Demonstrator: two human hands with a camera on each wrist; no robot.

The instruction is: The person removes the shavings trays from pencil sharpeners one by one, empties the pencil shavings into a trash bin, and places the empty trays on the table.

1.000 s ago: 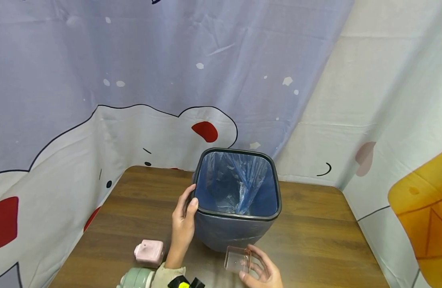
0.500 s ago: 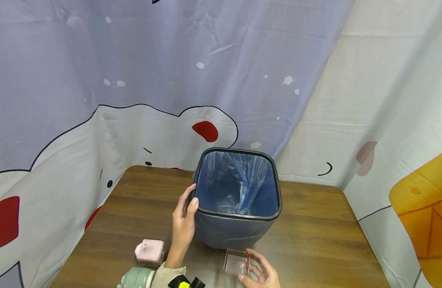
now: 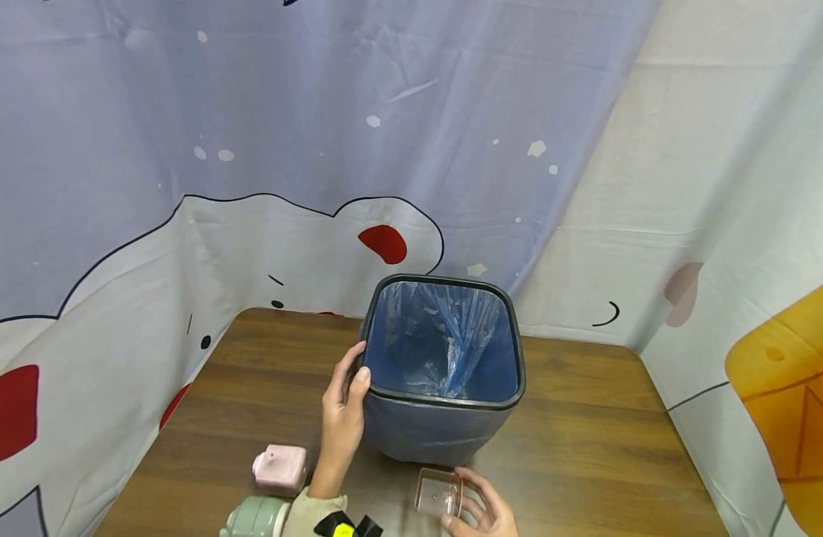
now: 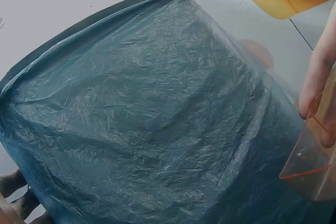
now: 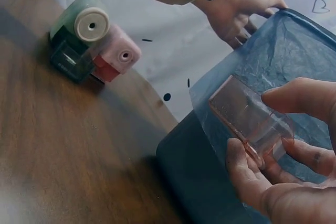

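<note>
A dark blue trash can (image 3: 428,429) stands on the table, with a blue plastic liner (image 3: 468,335) folded over its black rim. My left hand (image 3: 342,421) grips the rim on its left side; in the right wrist view that hand (image 5: 239,14) has its thumb at the rim and its fingers along the outside. My right hand (image 3: 485,511) pinches a small clear pink plastic box (image 3: 438,492) between thumb and fingers, just in front of the can. In the right wrist view the box (image 5: 244,108) is tilted, and I see no contents through its walls.
A pink pencil sharpener (image 3: 279,468) and a green pencil sharpener (image 3: 256,517) stand at the front left, beside my left forearm. The wooden table (image 3: 599,440) ends at a printed curtain (image 3: 304,112) behind and at the sides.
My right hand has lowered slightly toward the table's front and left with the clear box, tilting it a little. The left hand stays on the trash can's rim.
</note>
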